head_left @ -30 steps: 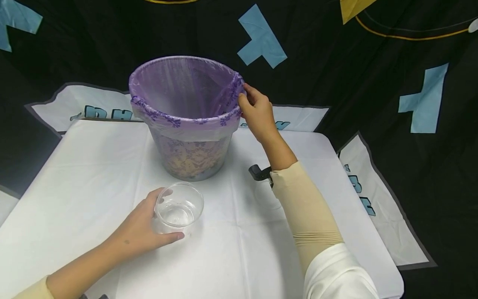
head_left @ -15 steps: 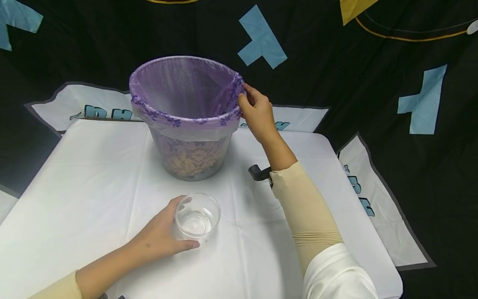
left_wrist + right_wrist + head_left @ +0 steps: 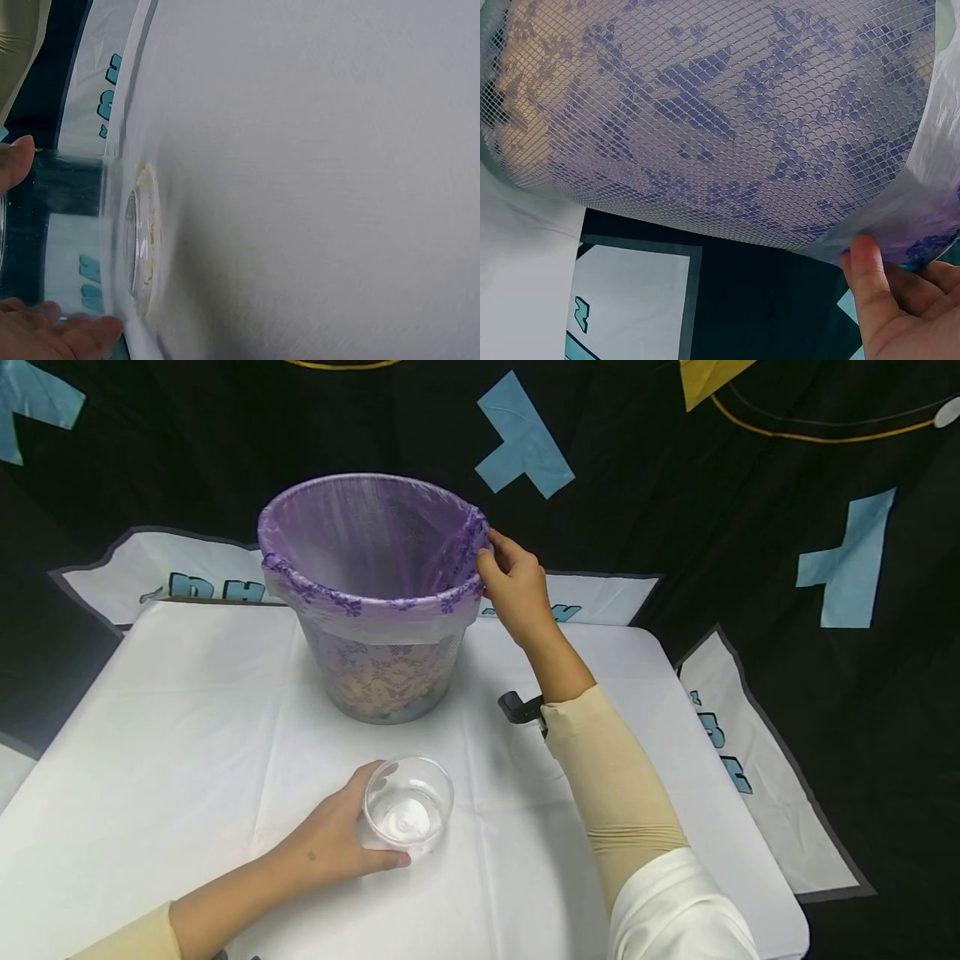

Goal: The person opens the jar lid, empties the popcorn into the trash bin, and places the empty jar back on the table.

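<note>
In the head view my left hand (image 3: 333, 839) holds a round clear plastic cup (image 3: 411, 814) from its left side, thumb at the front and fingers behind. The cup stands upright, its mouth facing up, with nothing visible inside. Brownish specks show around the cup's base (image 3: 144, 240) in the left wrist view, close to the white tabletop. My right hand (image 3: 517, 585) pinches the right rim of a mesh waste bin (image 3: 386, 685), over a purple flowered bin liner (image 3: 345, 606) folded outward. In the right wrist view the thumb (image 3: 868, 262) presses the liner's folded edge from outside.
The bin stands upright toward the back of a white-covered table (image 3: 172, 735). Tan material shows through its lower mesh. A black clip-like piece (image 3: 519, 707) sticks out at the right wrist. Behind hangs a black cloth (image 3: 637, 485) with light blue shapes.
My left hand has carried the cup to the right and toward me, over the front middle of the table. My right hand stays at the bin's rim.
</note>
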Action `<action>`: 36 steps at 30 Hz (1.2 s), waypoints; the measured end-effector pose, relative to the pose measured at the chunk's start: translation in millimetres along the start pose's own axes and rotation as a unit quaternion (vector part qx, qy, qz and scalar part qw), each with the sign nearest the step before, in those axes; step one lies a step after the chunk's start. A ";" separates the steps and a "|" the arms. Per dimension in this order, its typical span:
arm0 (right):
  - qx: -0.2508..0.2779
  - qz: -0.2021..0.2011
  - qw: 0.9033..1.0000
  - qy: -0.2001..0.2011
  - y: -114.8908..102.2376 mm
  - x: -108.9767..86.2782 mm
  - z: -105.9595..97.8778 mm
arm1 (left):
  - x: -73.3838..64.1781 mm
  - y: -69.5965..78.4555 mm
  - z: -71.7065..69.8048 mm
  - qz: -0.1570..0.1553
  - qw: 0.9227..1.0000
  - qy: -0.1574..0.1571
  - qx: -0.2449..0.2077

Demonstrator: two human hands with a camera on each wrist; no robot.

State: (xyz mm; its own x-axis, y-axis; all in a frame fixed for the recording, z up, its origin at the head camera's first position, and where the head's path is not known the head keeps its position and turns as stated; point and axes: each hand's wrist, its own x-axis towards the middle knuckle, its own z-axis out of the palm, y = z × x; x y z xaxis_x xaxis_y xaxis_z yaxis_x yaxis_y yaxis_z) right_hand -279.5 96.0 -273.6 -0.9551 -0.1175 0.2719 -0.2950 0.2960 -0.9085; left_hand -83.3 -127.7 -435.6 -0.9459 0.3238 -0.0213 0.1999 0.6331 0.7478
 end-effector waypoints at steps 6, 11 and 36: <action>0.001 -0.008 1.000 0.003 14.0 9.2 0.4 | 0.8 -0.1 3.4 -0.003 1.000 -0.008 -0.020; 0.001 -0.012 1.000 0.002 17.5 13.2 1.8 | 1.3 -0.6 5.7 -0.007 1.000 -0.010 -0.020; -0.152 -0.035 0.988 -0.006 18.5 -1.4 -19.0 | -5.1 -12.6 -11.0 0.135 0.982 0.021 0.131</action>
State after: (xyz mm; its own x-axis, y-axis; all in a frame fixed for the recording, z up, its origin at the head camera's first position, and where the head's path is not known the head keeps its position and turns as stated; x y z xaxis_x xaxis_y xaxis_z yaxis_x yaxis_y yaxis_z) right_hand -284.2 119.7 -284.7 -0.9321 -0.1594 0.3253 -0.3570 0.5567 -0.7501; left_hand -83.7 -145.0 -437.7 -0.8581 0.4787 0.1856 0.4983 0.6895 0.5257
